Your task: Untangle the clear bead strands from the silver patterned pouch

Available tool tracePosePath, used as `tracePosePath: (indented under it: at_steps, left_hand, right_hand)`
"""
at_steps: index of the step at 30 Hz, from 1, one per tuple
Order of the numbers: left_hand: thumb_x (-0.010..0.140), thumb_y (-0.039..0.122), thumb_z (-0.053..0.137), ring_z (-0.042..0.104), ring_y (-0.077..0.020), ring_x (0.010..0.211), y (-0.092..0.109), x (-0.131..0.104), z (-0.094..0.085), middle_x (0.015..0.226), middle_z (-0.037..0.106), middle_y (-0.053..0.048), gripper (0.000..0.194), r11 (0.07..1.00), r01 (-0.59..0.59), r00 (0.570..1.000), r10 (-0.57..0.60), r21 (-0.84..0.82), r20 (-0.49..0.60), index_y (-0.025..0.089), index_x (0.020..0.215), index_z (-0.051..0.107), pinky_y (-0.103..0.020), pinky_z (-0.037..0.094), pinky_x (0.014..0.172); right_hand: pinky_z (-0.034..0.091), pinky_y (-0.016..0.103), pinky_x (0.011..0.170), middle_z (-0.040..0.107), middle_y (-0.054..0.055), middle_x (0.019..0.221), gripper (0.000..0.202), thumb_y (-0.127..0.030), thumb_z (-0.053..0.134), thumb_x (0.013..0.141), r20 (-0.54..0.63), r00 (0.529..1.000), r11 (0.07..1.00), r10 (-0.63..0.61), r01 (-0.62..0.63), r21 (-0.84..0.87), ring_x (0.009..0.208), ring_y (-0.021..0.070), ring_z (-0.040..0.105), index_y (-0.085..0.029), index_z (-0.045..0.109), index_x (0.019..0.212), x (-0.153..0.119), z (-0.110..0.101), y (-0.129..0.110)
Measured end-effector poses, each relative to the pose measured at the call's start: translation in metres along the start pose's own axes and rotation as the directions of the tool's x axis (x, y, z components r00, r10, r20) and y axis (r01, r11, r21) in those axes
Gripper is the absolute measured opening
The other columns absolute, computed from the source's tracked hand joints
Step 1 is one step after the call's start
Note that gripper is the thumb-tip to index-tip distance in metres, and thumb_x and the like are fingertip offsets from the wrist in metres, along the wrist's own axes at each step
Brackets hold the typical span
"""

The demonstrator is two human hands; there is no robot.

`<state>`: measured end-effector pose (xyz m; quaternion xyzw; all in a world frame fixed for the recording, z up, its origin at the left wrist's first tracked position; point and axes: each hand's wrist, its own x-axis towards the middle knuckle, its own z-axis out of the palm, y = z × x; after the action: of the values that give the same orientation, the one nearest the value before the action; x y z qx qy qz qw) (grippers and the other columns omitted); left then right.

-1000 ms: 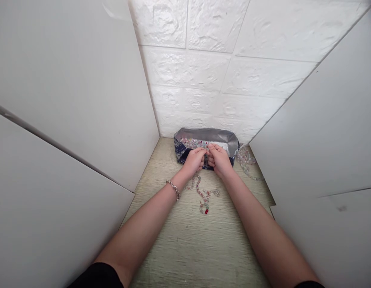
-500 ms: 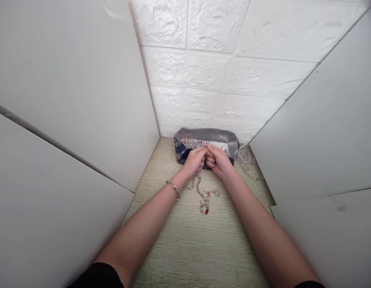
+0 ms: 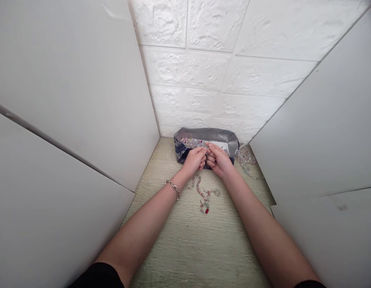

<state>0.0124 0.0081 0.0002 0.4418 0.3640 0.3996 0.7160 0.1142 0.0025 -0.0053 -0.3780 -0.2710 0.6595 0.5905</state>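
My left hand (image 3: pixel 195 160) is closed in a pinch, its fingertips meeting those of my right hand (image 3: pixel 218 159) over the front edge of a dark blue patterned box (image 3: pixel 181 153) with a silver lining. A string of beads (image 3: pixel 200 190) in pink, clear, green and red lies on the surface below and runs up under my left hand. My right thumb and forefinger are pinched too; what sits between them is too small to make out. Loose pale and pink beads (image 3: pixel 191 142) lie in the left part of the box, partly behind my fingers.
More strung beads (image 3: pixel 247 160) lie in a heap to the right of the box. A white brick-patterned wall (image 3: pixel 197 100) stands right behind it. White panels (image 3: pixel 83 88) close in the pale green wood-grain surface (image 3: pixel 185 248) on the left and right.
My hands stay together in nearly the same place, with only slight finger movement. A red bead that showed by my right fingertips is no longer visible there.
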Motion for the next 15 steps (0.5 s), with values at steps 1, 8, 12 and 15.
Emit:
tracePosePath:
  at_steps: [1, 8, 12, 15]
  left_hand:
    - [0.074, 0.03, 0.045, 0.027, -0.0017, 0.028, 0.0004, -0.0002, 0.0001, 0.041, 0.031, 0.009, 0.015, 1.0, 0.002, 1.0, -0.002, 0.001, -0.001, 0.016, 0.069, 0.044, -0.015, 0.021, 0.029]
    - [0.075, 0.028, 0.044, 0.027, -0.0018, 0.028, 0.0015, -0.0003, 0.0006, 0.041, 0.03, 0.009, 0.014, 1.0, 0.0, 1.0, 0.0, 0.008, 0.001, 0.016, 0.068, 0.044, -0.015, 0.022, 0.03]
    - [0.075, 0.028, 0.044, 0.027, -0.0018, 0.029, 0.0015, -0.0001, 0.0005, 0.041, 0.03, 0.009, 0.013, 1.0, 0.006, 1.0, -0.006, 0.009, -0.001, 0.016, 0.068, 0.044, -0.015, 0.022, 0.03]
    - [0.075, 0.027, 0.043, 0.027, -0.0019, 0.029, 0.0013, 0.0002, 0.0005, 0.042, 0.029, 0.009, 0.012, 1.0, 0.01, 1.0, -0.01, 0.013, -0.001, 0.016, 0.069, 0.044, -0.015, 0.022, 0.03]
  right_hand:
    - [0.014, 0.012, 0.027, 0.032, -0.011, 0.043, 0.024, -0.029, 0.063, 0.063, -0.001, 1.0, 1.0, -0.003, 0.003, -0.005, 0.03, -0.0005, 0.015, -0.017, 0.053, 0.081, -0.0002, 0.0003, 0.0]
    - [0.014, 0.012, 0.027, 0.036, -0.01, 0.045, 0.026, -0.031, 0.064, 0.062, -0.016, 1.0, 0.999, -0.024, 0.023, -0.047, 0.03, -0.001, 0.017, -0.017, 0.052, 0.081, 0.0005, 0.0014, 0.0003]
    - [0.013, 0.012, 0.027, 0.039, -0.01, 0.047, 0.026, -0.031, 0.065, 0.061, -0.02, 1.0, 0.999, -0.025, 0.024, -0.032, 0.03, -0.0013, 0.018, -0.017, 0.053, 0.08, 0.0006, 0.0016, 0.0002]
    - [0.013, 0.012, 0.027, 0.039, -0.01, 0.046, 0.027, -0.03, 0.065, 0.06, -0.031, 0.999, 0.999, -0.028, 0.027, -0.021, 0.03, -0.0012, 0.018, -0.017, 0.053, 0.079, 0.0, 0.0019, 0.0004]
